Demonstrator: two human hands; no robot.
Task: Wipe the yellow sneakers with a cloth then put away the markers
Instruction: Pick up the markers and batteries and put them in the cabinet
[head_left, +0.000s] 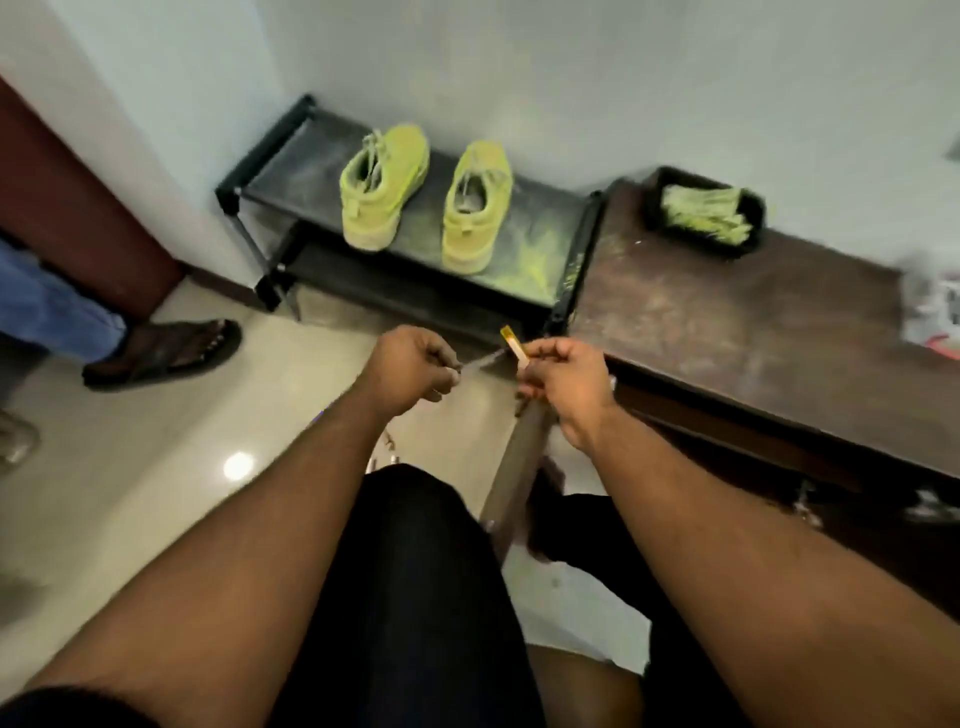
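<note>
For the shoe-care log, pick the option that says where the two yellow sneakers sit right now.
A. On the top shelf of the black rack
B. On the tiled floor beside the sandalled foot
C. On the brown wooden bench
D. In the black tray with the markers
A: both yellow sneakers stand side by side on the top shelf of the black rack, apart from the wooden bench and the black tray.

Illumination is moderate and even, apparently from an overhead source, evidenced by a round white glare spot on the glossy floor tiles. Motion blur softens the whole frame, most severely at the right edge, where items on the brown desk smear beyond identification. Wide-angle distortion bends the wall lines and stretches both forearms toward the lower corners.
</note>
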